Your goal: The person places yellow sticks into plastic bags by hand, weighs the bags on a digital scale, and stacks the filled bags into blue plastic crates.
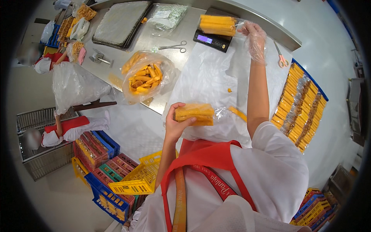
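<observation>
My left hand (176,121), bare, is closed around a clear plastic bag of yellow sticks (194,114) low over the near edge of the table. My right hand (255,32), in a clear plastic glove, pinches the end of another filled bag of yellow sticks (218,25) at the digital scale (213,40). The scale's display is lit. A loose yellow stick (238,113) and a small crumb (229,90) lie on the white plastic sheet (208,75). To the left stands a large open bag of yellow pieces (145,78).
Metal scissors (173,46), orange-handled scissors (280,56), stacked trays (120,23) and a bag of green-white material (166,17) lie on the table. A blue crate (310,75) of packed bags sits right. Stacked crates (107,174) and two people (69,127) are at left.
</observation>
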Available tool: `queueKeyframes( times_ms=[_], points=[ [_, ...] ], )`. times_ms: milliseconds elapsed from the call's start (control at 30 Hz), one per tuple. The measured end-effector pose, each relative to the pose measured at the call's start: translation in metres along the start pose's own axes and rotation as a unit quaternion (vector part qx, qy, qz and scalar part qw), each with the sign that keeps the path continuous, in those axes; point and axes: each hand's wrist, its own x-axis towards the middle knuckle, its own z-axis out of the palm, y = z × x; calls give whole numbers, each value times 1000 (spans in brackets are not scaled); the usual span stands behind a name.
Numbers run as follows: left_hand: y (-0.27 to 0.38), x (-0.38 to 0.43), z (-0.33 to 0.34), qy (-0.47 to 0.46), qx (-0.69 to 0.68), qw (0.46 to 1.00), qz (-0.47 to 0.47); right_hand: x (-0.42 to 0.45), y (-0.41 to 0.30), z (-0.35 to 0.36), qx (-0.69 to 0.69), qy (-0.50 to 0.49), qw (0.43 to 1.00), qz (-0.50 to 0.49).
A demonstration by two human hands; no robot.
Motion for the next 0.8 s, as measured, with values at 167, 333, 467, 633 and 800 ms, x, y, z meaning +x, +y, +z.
queueKeyframes(
  times_ms=[167,333,467,633,800],
  points=[
    [4,5,9,-5,-1,1000,-12,4,20,-29,-194,136,970,-51],
    [3,13,5,-4,12,1000,-5,-19,17,-47,-309,59,947,-61],
    [20,16,-3,8,1,1000,-7,-131,-4,-27,-556,-311,771,27],
    [26,25,-10,4,26,999,26,-221,25,-43,-557,-361,747,20],
    [36,18,-15,22,-16,999,35,-191,23,-31,-461,-300,835,16]
  ],
)
